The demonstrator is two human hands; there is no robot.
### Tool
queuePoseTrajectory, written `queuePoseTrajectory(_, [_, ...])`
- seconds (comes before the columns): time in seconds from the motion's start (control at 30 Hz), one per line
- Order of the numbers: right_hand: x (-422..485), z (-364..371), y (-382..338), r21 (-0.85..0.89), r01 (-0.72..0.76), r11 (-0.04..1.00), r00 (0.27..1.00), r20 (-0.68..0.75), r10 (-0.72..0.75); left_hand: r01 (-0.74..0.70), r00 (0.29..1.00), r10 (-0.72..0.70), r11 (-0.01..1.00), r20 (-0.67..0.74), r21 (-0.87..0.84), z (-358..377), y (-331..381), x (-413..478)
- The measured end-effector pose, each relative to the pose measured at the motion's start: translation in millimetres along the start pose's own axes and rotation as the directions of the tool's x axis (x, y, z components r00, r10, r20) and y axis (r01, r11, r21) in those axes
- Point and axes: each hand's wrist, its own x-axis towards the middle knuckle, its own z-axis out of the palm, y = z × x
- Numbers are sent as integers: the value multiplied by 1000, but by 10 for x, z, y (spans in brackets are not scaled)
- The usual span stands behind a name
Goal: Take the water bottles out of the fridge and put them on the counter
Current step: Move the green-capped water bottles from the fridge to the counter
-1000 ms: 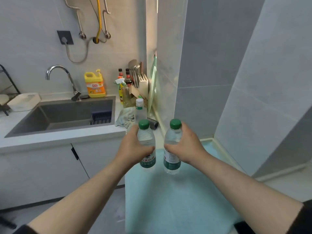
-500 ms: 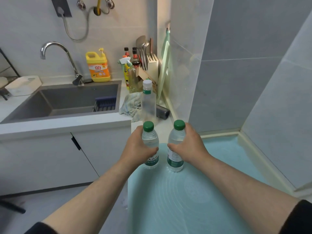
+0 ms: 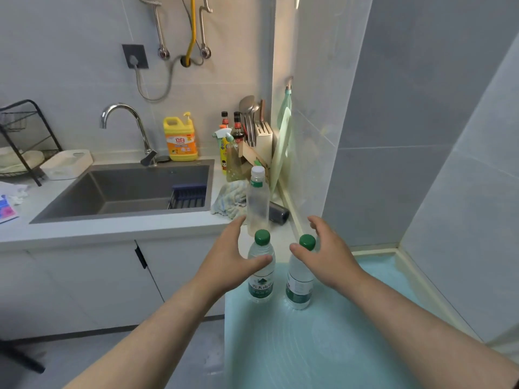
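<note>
Two clear water bottles with green caps stand upright side by side on the pale blue mat [image 3: 337, 346] that covers the counter. The left bottle [image 3: 261, 279] has a green label facing me; the right bottle [image 3: 300, 287] stands a little nearer. My left hand [image 3: 229, 265] is open just left of the left bottle, thumb across its shoulder. My right hand [image 3: 325, 254] is open around the right bottle's neck, fingers spread. A third bottle [image 3: 257, 203], clear with a white cap, stands behind them.
A steel sink [image 3: 123, 192] with a tap [image 3: 132, 127] lies to the left. Yellow detergent [image 3: 179, 138], sauce bottles, a knife block [image 3: 261, 141], a cloth [image 3: 231, 197] and a dark cylinder [image 3: 278, 213] crowd the back corner. Tiled walls close the right side.
Both hands lowered the green-capped bottles onto the blue mat and have opened their fingers, letting go. The view has tilted up.
</note>
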Motion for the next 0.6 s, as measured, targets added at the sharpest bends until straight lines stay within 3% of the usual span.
queuePoseTrajectory(0.3, [-533, -329, -1614, -7, 295, 956, 954, -54, -295, -202, 970, 214, 974, -113, 105, -1468, 951, -501])
queuePoseTrajectory(0.47, [-1088, -390, -2290, 36, 441, 897, 895, -98, -436, -224, 945, 241, 970, -223, 99, -2130, 1351, -1145])
queuePoseTrajectory(0.6, [-1550, -374, -2654, 61, 516, 855, 857, -28, -515, -195, 923, 228, 972, -310, 134, -2503, 1598, -1806])
